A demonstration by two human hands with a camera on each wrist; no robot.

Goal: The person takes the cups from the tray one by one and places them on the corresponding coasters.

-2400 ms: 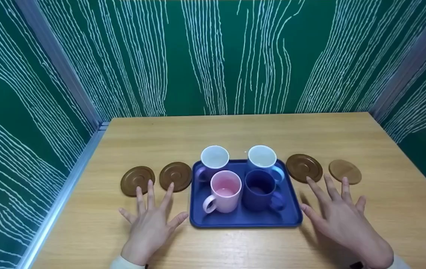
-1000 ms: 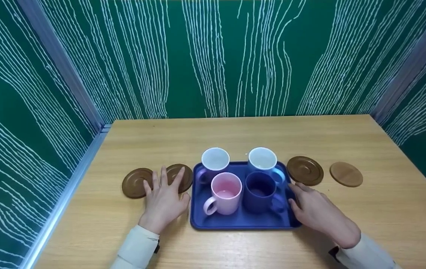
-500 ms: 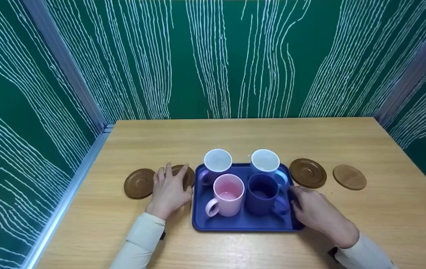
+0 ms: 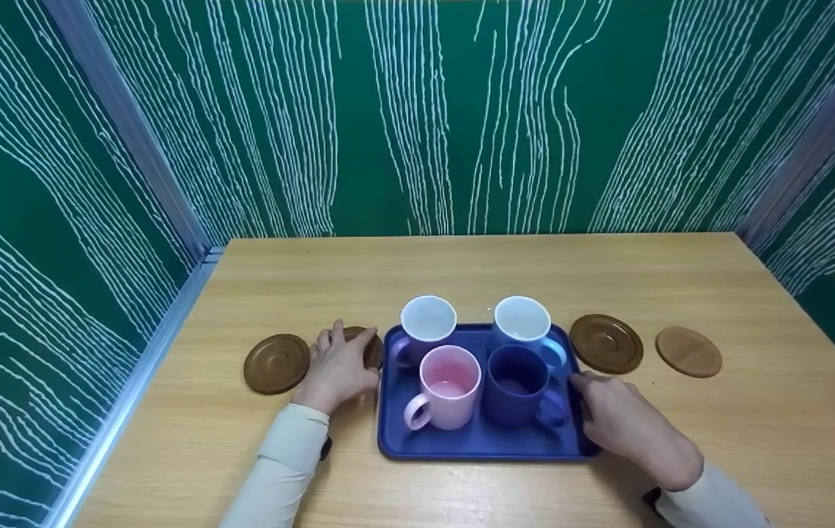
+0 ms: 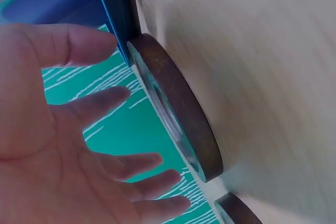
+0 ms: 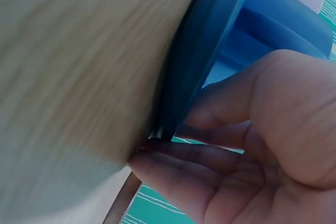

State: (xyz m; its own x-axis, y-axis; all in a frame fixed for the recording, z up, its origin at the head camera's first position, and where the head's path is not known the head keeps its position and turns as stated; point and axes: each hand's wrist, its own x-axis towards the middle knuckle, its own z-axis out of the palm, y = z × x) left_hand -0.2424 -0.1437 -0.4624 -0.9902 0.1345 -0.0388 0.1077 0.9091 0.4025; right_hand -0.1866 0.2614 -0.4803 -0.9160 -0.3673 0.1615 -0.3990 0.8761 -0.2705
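A blue tray (image 4: 461,446) lies on the table bearing several mugs. In front are a pink mug (image 4: 454,400) and a dark blue mug (image 4: 509,402); behind them, a purple mug (image 4: 429,319) and a light blue mug (image 4: 522,319), both white inside. My right hand (image 4: 626,418) pinches the tray's right rim, thumb on top and fingertips beneath, as the right wrist view shows. My left hand (image 4: 335,372) hovers over a brown wooden saucer (image 5: 181,111), fingers relaxed and apart. Its thumb is near the tray's left edge (image 5: 118,14), and it holds nothing.
Another brown saucer (image 4: 276,364) lies left of my left hand. To the tray's right are a third brown saucer (image 4: 606,343) and a paler round coaster (image 4: 688,352). Green walls with white lines (image 4: 402,117) enclose the wooden table (image 4: 461,271).
Both hands were spread flat beside the tray. My right hand has moved in and taken the tray's right rim; my left has moved right, over the inner saucer toward the tray's left edge.
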